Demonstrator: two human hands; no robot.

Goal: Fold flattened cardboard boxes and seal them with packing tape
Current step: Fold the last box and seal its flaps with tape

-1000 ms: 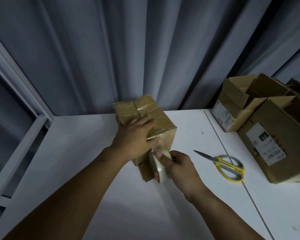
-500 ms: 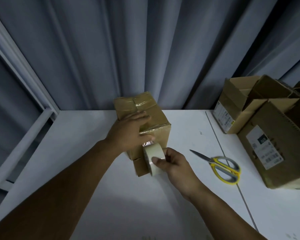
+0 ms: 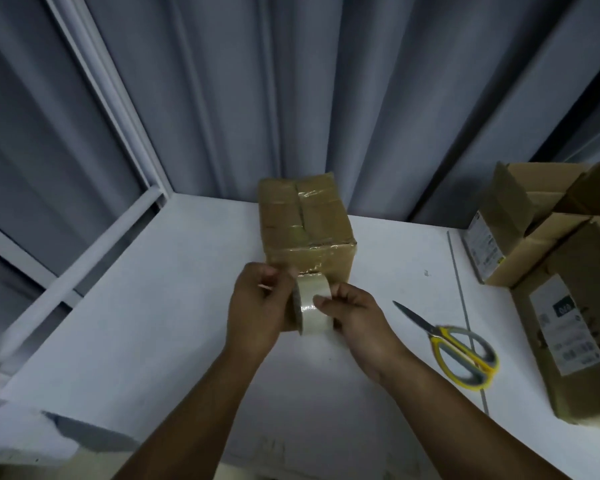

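Tabletop first: a white tabletop (image 3: pixel 153 323), matt and plain, with a thin seam (image 3: pixel 461 292) running front to back on its right part, pushed up against a grey pleated curtain (image 3: pixel 326 98) that fills the whole back of the room. A white metal frame (image 3: pixel 118 109) slants down on the left to meet the table's corner. The light is dim and bluish. I count three cartons in all. One sealed brown cardboard box (image 3: pixel 305 223) stands upright at the middle back of the tabletop, glossy tape crossing its top and its near edge. Two more stand at the right edge, touching each other: the farther open box (image 3: pixel 520 230) with its flaps raised, and the nearer open box (image 3: pixel 575 323), each bearing a white printed label. One pair of yellow-handled scissors (image 3: pixel 458 344) lies flat between the sealed box and those two, blades shut and pointing up-left. One roll of pale clear packing tape (image 3: pixel 312 306) is held on edge just in front of the sealed box's near face. The left hand (image 3: pixel 257 306) has its fingers (image 3: pixel 267 275) curled round the roll's left side; the right hand (image 3: pixel 357 313) pinches the roll's band from the right.
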